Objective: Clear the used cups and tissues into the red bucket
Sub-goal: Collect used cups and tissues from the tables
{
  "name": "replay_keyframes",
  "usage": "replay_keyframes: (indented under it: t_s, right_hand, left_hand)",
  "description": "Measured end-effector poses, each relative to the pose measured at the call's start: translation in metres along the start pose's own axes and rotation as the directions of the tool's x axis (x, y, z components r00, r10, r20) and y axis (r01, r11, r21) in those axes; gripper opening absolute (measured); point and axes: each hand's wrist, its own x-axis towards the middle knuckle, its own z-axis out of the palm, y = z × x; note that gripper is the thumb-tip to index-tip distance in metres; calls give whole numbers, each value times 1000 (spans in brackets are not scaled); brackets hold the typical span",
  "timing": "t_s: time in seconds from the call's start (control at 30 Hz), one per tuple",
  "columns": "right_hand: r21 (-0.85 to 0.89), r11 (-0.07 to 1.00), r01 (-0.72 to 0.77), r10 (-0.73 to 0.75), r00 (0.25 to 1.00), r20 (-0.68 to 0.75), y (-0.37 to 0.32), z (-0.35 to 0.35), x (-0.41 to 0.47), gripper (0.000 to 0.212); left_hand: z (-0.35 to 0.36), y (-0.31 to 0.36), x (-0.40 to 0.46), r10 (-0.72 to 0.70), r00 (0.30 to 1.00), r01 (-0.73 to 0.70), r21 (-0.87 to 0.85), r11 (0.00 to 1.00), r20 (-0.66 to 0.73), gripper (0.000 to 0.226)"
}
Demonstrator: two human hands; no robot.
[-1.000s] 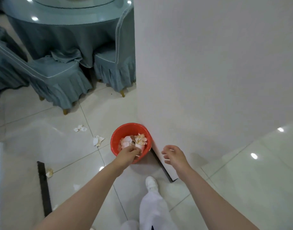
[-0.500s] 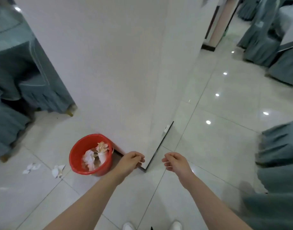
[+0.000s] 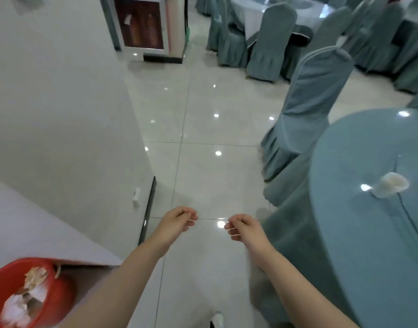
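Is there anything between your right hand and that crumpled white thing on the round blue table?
Nothing visible blocks it. The right hand hangs empty over the shiny floor beside the table's skirt, and the crumpled tissue or cup lies alone on the round table, with only bare tabletop around it. The covered chair stands farther back, off that line.

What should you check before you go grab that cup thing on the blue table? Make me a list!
1. Left hand free: ok, fingers loosely curled, holding nothing.
2. Right hand free: ok, holds nothing.
3. Something to pick up: ok, a whitish cup stands on the blue table; whether it is used, cannot tell.
4. Path to the table: ok, bare floor tiles ahead, table at the right.
5. Red bucket within reach: ok, low at the left by the white wall.
6. Room in the bucket: cannot tell, tissues already inside.
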Motion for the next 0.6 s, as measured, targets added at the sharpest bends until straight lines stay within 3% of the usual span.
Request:
replay_keyframes:
  t_s: [0.23, 0.6]
  right_hand:
    - [128, 991, -41, 72, 965, -252, 22, -112, 8, 22]
    - [328, 944, -20, 214, 795, -568, 34, -211, 29, 14]
  left_hand:
    - [113, 30, 44, 9, 977, -35, 117, 993, 213, 20]
    - [249, 79, 134, -35, 874, -128, 300, 945, 484, 20]
